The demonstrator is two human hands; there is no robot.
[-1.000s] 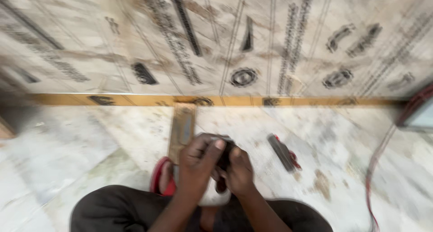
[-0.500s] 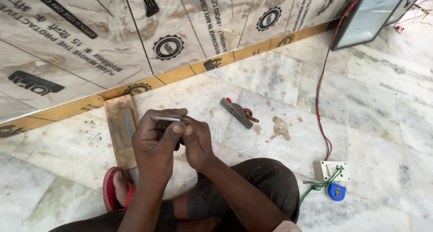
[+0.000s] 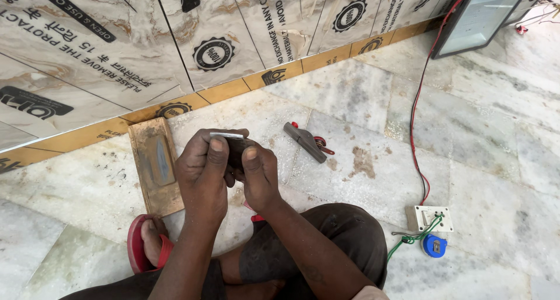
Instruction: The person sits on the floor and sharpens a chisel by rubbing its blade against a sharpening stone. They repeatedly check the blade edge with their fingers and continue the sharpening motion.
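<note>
My left hand (image 3: pixel 203 173) and right hand (image 3: pixel 258 174) press together, both pinching a thin metal blade (image 3: pixel 227 136), I think; its edge could slice a slipping thumb above the sharpening stone (image 3: pixel 155 163).

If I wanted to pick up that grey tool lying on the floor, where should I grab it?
Probably grab the grey tool by its long straight body, coming from above. It lies flat on the marble floor with open space along both long sides. Its red parts stick out at the right end, so the plain middle looks like the easier hold.
</note>
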